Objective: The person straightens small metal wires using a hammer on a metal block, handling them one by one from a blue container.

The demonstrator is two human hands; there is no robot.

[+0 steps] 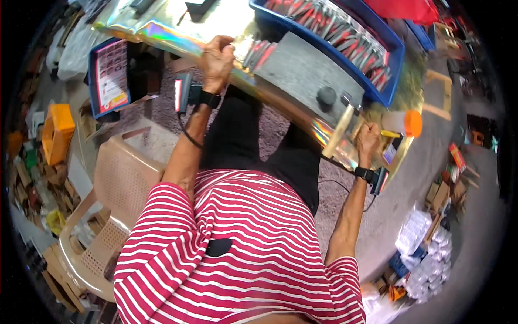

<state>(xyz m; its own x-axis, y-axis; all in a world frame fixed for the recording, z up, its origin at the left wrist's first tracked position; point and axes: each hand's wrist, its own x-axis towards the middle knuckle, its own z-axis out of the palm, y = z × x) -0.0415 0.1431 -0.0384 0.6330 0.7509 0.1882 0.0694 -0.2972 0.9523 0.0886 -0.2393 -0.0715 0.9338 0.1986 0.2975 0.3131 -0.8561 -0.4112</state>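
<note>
Striped red-and-white shirt fills the foreground, below the shiny table. Beige plastic chair stands left of the table. Blue tray of red-handled tools rests on the table. Left hand is curled over the table's near edge. Right hand, fist clamped, grips a wooden-handled hammer, whose head rises left of the hand over the table edge.

Position: worn on the person's head, the left of two side-by-side cameras.
Direction: looks steeply down over the striped shirt toward the table.
Nearness: torso close below; table edge at arm's reach.
Lens: wide fisheye, edges bending near the rim.
Shared scene: only one view given.
</note>
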